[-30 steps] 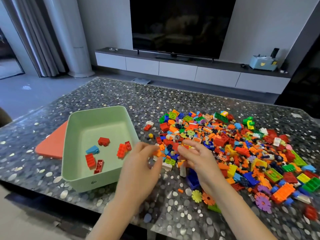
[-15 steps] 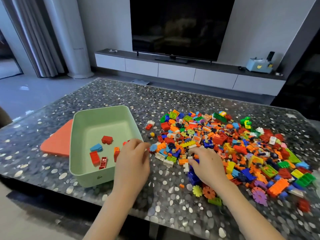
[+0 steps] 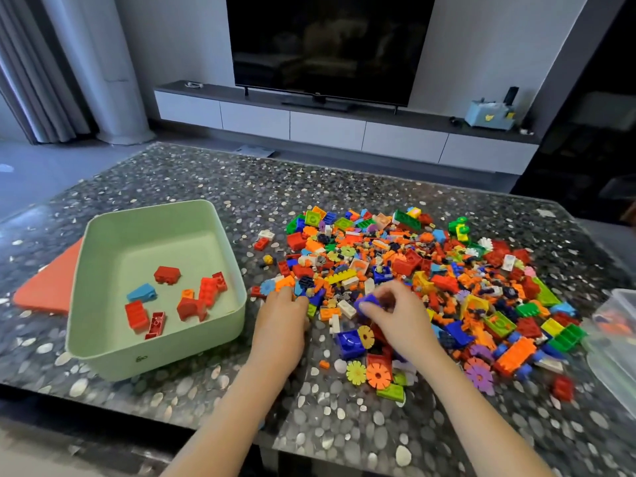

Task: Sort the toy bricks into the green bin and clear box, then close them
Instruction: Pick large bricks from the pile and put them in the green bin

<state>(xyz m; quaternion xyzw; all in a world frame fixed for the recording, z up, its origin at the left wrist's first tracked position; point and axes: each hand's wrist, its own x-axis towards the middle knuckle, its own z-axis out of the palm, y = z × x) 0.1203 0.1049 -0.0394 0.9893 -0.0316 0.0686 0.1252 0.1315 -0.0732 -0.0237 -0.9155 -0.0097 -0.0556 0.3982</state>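
A big heap of mixed toy bricks (image 3: 430,280) covers the right half of the table. To its left stands the open green bin (image 3: 103,339), which holds several red bricks, an orange one and a blue one. My left hand (image 3: 280,325) rests at the heap's near left edge, just right of the bin, fingers curled among the bricks; what it holds is hidden. My right hand (image 3: 395,315) pinches a blue brick (image 3: 367,301) above the heap's near edge. The clear box (image 3: 616,339) shows at the right edge, with a few bricks inside.
The bin's orange-red lid (image 3: 48,287) lies flat behind the bin on the left. The pebble-pattern table top (image 3: 344,425) runs to a near edge close to me. Loose flower-shaped pieces (image 3: 368,373) lie near my right wrist. A TV and low cabinet stand behind.
My left hand has dropped an orange brick into the green bin and come back right to the heap. My right hand has lifted a blue brick out of the heap.
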